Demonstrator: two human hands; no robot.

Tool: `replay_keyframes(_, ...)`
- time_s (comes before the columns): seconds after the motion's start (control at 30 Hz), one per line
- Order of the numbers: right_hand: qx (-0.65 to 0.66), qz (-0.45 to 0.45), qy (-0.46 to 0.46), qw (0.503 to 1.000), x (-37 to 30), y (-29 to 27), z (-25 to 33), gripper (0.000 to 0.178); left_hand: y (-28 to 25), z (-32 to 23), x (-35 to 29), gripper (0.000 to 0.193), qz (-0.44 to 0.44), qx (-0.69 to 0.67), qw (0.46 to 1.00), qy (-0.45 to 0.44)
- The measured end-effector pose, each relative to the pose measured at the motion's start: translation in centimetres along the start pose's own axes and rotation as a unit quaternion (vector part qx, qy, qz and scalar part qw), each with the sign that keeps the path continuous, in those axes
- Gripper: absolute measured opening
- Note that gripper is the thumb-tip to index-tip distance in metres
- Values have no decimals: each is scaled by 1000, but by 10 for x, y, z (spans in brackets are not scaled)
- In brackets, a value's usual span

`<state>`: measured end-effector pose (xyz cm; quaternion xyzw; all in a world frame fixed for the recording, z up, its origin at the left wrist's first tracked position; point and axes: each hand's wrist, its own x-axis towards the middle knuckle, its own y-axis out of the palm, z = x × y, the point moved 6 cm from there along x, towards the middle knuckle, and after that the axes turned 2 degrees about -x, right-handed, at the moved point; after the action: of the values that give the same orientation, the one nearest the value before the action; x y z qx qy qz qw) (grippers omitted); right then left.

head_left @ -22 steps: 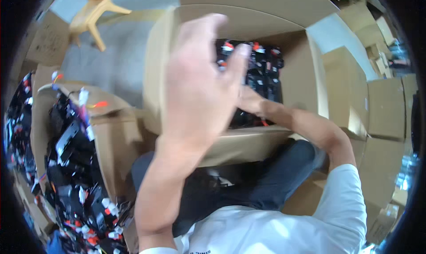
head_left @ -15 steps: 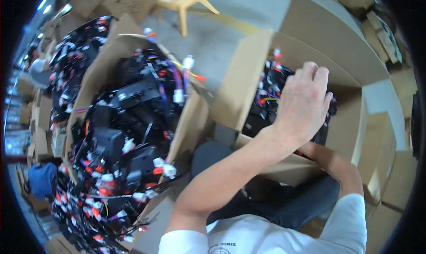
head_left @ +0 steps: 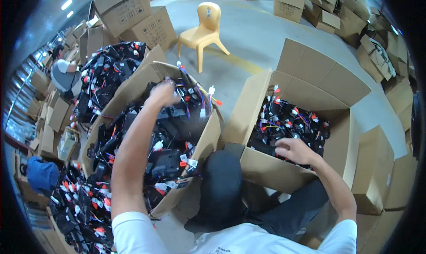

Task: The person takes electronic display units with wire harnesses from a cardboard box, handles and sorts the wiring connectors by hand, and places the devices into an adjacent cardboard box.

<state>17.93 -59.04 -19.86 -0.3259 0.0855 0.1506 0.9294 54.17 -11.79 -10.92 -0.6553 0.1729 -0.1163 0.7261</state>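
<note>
My left hand (head_left: 163, 93) reaches into the far part of the left cardboard box (head_left: 208, 141). It lies over a pile of black plastic units with wires (head_left: 166, 161); motion smears its fingers. Inside the right cardboard box (head_left: 275, 164), near its front wall, is my right hand (head_left: 295, 149). Its fingers are curled down onto black wired units (head_left: 290, 125), and whatever they grip is hidden. White and red connectors on coloured wires stick out of both piles. The pile in the right box sits below its rim.
A yellow plastic chair (head_left: 202, 32) stands beyond the boxes. More wired units heap up at far left (head_left: 108, 72) and near left (head_left: 82, 209). A blue cloth item (head_left: 42, 174) lies at the left. Another person (head_left: 64, 74) sits back left. Closed cartons (head_left: 370, 169) stand at right.
My left hand has swung from above the right box over to the left box. The right hand, hidden below it before, now shows in the right box. The view has tilted up.
</note>
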Motion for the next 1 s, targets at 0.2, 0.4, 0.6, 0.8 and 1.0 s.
replay_keyframes(0.2, 14, 8, -25, 1000, -17, -8, 41, 44, 33, 49, -79, 94, 86, -101, 991, 14)
replay_keyframes(0.4, 51, -29, -125, 990, 25, -19, 166, 55, -118, 11, -128, 47, -71, -230, 970, 47)
replay_keyframes(0.6, 276, -253, -427, 823, 25, -85, 344, 82, -314, -170, -201, 52, -183, -245, 878, 369)
replay_keyframes(0.8, 216, -469, -249, 819, -47, -154, 277, 53, -192, -95, -110, 28, -106, -452, 865, 190)
replay_keyframes(1.0, 278, -493, -218, 795, -152, -209, 160, 58, 40, -76, -97, 39, 17, 8, 925, 379)
